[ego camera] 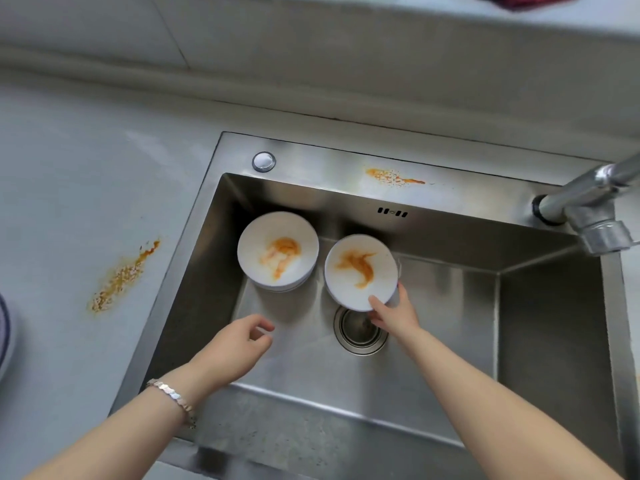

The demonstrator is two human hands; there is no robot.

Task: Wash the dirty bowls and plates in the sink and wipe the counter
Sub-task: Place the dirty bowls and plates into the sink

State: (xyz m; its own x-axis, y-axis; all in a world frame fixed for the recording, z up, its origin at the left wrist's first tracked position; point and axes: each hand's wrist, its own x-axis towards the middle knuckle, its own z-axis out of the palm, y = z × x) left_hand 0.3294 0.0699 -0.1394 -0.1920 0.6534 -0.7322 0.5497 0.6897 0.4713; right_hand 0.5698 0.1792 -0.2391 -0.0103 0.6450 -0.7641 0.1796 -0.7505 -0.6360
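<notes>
The right hand (pixel 394 314) pinches the near rim of the orange-stained round white ceramic bowl (pixel 360 271), which extends away beyond the grip inside the steel sink (pixel 450 341); the left hand (pixel 232 351), loosely curled and empty, lies leftward.

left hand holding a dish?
No, the left hand is empty over the sink; only the right hand grips the right plate.
</notes>
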